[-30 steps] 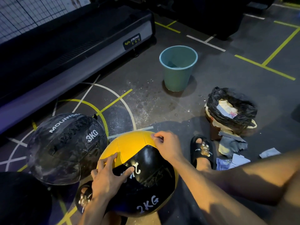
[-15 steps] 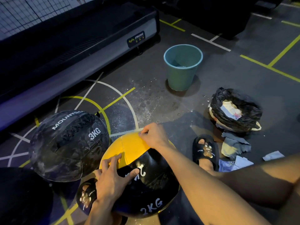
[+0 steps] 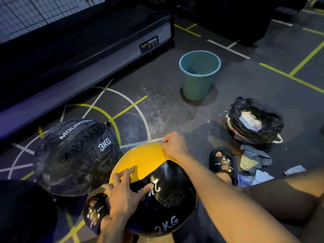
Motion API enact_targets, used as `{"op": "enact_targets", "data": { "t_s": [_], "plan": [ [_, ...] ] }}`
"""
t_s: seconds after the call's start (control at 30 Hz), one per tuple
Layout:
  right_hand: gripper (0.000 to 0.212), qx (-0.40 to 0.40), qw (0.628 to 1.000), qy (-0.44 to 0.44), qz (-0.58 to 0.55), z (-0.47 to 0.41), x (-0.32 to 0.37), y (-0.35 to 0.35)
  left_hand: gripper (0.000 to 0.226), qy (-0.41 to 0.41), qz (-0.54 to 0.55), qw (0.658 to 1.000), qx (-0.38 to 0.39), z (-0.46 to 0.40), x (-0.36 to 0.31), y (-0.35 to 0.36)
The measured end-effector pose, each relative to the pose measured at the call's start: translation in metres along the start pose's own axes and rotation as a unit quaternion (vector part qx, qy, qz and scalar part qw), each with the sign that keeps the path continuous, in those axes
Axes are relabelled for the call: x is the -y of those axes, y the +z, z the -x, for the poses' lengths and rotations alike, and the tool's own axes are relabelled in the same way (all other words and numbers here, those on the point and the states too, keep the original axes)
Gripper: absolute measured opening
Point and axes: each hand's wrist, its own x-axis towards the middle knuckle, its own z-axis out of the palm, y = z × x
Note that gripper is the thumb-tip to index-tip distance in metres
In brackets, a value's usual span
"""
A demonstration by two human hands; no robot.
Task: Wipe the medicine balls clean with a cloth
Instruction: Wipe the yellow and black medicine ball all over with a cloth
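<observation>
Two medicine balls lie on the gym floor (image 3: 228, 95), touching or nearly so: a yellow-and-black 2KG ball (image 3: 149, 160) between the person's sandalled feet and a black 3KG ball (image 3: 75, 155) just to its left. The 2KG ball looks to be the one in hand. The left hand (image 3: 122, 192) rests spread and flat on its near side, steadying it. The right hand (image 3: 173, 144) sits at the far top edge, fingers curled tight; whether they pinch a cloth or the ball's seam I cannot tell. If no cloth is held, the next move calls for fetching one, perhaps from the rags (image 3: 252, 160) beside the right foot, and wetting it at the teal bucket (image 3: 198, 81) further off. A black bin bag (image 3: 256, 123) stands near those rags.
</observation>
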Motion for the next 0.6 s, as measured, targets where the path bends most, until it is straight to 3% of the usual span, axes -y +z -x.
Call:
{"op": "enact_targets", "data": {
  "t_s": [0.1, 0.17, 0.4, 0.5, 0.6],
  "plan": [
    [0.019, 0.056, 0.994, -0.095, 0.020, 0.012, 0.041, 0.025, 0.106, -0.002, 0.010, 1.000, -0.010, -0.001, 0.000, 0.000],
    [0.020, 0.065, 0.992, -0.106, 0.020, 0.014, 0.041, 0.028, 0.105, -0.003, 0.014, 1.000, -0.010, -0.002, 0.000, -0.001],
    [0.030, 0.012, 0.997, 0.043, -0.056, 0.008, -0.049, -0.029, 0.097, -0.011, -0.008, 1.000, 0.014, -0.010, -0.010, -0.010],
    [0.015, 0.027, 0.982, 0.109, -0.153, 0.028, -0.098, -0.035, 0.097, -0.016, -0.006, 1.000, 0.026, -0.019, -0.012, -0.017],
    [0.008, 0.053, 0.972, 0.114, -0.198, 0.030, -0.126, -0.042, 0.097, -0.020, -0.006, 0.999, 0.044, -0.031, -0.015, -0.024]
  ]
}}
